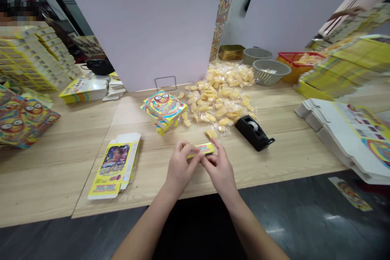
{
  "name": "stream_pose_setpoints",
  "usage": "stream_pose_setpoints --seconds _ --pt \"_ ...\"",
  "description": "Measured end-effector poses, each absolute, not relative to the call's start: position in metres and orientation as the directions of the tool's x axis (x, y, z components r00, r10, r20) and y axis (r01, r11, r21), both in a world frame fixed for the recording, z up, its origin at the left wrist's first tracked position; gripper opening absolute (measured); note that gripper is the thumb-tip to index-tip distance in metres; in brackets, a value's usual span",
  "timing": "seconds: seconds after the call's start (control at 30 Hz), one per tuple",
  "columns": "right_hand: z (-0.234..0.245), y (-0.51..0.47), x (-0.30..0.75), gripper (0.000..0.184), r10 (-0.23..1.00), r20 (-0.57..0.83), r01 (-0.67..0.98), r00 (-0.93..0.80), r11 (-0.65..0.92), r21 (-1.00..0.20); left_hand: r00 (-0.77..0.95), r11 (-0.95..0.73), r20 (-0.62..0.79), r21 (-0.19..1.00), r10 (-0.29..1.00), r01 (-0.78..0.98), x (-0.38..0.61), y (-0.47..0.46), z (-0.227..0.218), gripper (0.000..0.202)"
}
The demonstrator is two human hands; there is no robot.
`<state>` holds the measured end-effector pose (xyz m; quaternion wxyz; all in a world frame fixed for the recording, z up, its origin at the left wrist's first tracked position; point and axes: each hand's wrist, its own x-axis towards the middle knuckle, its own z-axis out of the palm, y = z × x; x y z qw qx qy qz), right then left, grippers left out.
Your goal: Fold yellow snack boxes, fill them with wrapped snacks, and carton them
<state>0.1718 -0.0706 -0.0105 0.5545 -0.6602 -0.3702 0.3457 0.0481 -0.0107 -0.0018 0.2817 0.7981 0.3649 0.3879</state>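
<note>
- Head view: my left hand (pixel 180 166) and right hand (pixel 219 170) meet over the wooden table (pixel 61 183), both closed in a fingertip pinch on a small yellow card box (pixel 204 150) that sits between them.
- The box looks light and thin, stiff along its folds but easily crushed. I'd take it by its narrow ends, as the glossy print may slip.
- Just ahead lies a wrapped yellow piece (pixel 211 133), near a heap of wrapped pieces (pixel 219 101).
- A stack of printed boxes (pixel 164 109) and a black tape dispenser (pixel 254 132) flank that heap; a flat printed carton blank (pixel 115 166) lies left of my hands.
</note>
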Motion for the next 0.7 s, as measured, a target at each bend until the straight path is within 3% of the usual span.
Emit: stream_pose_setpoints --seconds 0.2,0.27,0.33,0.43,0.5,0.53,0.6,0.7 --pt "-0.018 -0.087 0.188 0.084 0.934 -0.14 0.126 0.328 -0.19 -0.974 0.454 -0.693 0.531 0.623 0.715 0.363 0.044 -0.009 -0.012 0.014" --pt "-0.026 -0.1 0.2 0.076 0.942 -0.19 0.191 0.278 -0.248 -0.95 0.461 -0.708 0.542 0.601 0.702 0.371 0.04 -0.005 -0.016 0.017" --pt "-0.029 -0.111 0.211 0.06 0.944 -0.138 0.308 0.301 -0.233 -0.922 0.462 -0.708 0.542 0.603 0.702 0.368 0.038 -0.003 -0.024 0.028" --pt "-0.018 -0.111 0.219 0.048 0.886 0.293 0.63 0.36 0.001 -0.776 0.423 -0.675 0.537 0.661 0.73 0.326 0.034 -0.01 -0.045 0.068" --pt "-0.003 -0.096 0.213 0.054 0.828 0.538 0.817 0.154 0.2 -0.541 0.413 -0.62 0.488 0.728 0.769 0.292 0.029 -0.021 -0.061 0.093" --pt "0.005 -0.086 0.208 0.057 0.825 0.566 0.853 0.002 0.294 -0.432 0.438 -0.592 0.446 0.754 0.78 0.286 0.024 -0.027 -0.067 0.098" --pt "0.019 -0.066 0.198 0.057 0.845 0.478 0.846 -0.24 0.423 -0.323 0.481 -0.563 0.38 0.761 0.79 0.323 0.006 -0.033 -0.074 0.099" --pt "0.036 -0.041 0.195 0.046 0.893 0.326 0.779 -0.309 0.434 -0.452 0.343 -0.526 0.4 0.621 0.85 0.581 -0.042 -0.022 -0.073 0.074"
